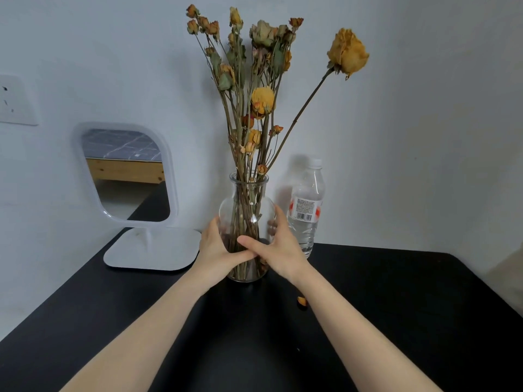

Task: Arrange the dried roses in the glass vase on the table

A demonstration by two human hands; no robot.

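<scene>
A clear glass vase (249, 193) stands on the black table (396, 306) near the wall. Several dried roses (254, 80) with yellow and orange heads stand in it, their stems bunched in the neck. One large yellow rose (348, 53) leans out to the right on a long stem. My left hand (218, 250) wraps the vase's left side. My right hand (278, 250) wraps its right side, thumb across the front, touching the left hand.
A white-framed table mirror (124, 176) on a flat base stands left of the vase. A plastic water bottle (307, 207) stands just behind and right of it. A fallen petal (302, 301) lies on the table by my right forearm. The wall is close behind.
</scene>
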